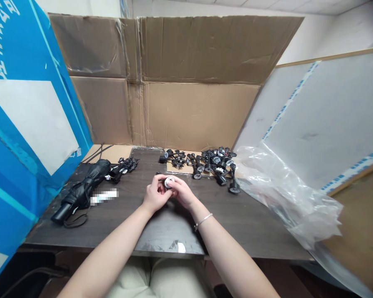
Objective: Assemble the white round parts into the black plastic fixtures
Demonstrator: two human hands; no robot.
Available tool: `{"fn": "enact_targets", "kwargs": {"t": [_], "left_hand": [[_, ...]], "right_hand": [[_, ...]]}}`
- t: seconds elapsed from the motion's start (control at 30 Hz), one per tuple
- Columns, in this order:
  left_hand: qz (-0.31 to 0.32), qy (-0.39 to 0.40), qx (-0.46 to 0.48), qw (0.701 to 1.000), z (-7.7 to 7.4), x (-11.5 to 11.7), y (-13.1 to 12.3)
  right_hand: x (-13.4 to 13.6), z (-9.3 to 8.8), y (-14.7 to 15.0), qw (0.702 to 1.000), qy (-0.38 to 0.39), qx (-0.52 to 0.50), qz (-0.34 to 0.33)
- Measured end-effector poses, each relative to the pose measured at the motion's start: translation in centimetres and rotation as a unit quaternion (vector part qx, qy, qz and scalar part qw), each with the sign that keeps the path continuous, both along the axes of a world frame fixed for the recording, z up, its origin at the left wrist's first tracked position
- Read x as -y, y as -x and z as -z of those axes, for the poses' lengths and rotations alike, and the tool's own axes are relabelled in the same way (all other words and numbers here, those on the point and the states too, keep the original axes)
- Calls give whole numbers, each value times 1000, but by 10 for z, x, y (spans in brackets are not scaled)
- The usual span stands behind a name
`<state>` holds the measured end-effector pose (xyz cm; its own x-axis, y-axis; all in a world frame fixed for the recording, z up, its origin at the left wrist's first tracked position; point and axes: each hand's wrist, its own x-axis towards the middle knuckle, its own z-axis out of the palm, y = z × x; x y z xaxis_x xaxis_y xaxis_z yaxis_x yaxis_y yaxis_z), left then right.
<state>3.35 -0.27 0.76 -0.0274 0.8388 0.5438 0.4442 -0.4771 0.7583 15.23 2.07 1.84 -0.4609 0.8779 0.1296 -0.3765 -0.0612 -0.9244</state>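
My left hand [154,194] and my right hand [182,193] meet over the middle of the dark table [143,223]. Both are closed around a small black part with a round white face [169,181], held just above the tabletop. The fingers of both hands curl round it, so most of its body is hidden. My right wrist wears a thin bracelet [203,220]. A heap of similar small black parts [211,165] lies beyond my hands, toward the back right of the table.
A folded black umbrella [81,192] lies at the left with a smaller cluster of black parts [124,166] beside it. Crumpled clear plastic bags [282,194] cover the right side. Cardboard walls [189,111] stand behind; a blue panel [27,116] leans at the left.
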Motion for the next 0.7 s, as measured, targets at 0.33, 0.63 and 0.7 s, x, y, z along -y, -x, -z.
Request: {"fn": "enact_targets", "kwargs": {"t": [0.33, 0.63, 0.7], "left_hand": [[-2, 3, -18, 1000, -1, -1, 3], [1, -7, -58, 998, -2, -1, 3], [2, -9, -54, 998, -2, 0, 3]], "right_hand": [[-2, 0, -2, 1000, -2, -3, -18], [1, -3, 0, 1000, -13, 23, -3], [1, -2, 0, 999, -20, 31, 11]]}}
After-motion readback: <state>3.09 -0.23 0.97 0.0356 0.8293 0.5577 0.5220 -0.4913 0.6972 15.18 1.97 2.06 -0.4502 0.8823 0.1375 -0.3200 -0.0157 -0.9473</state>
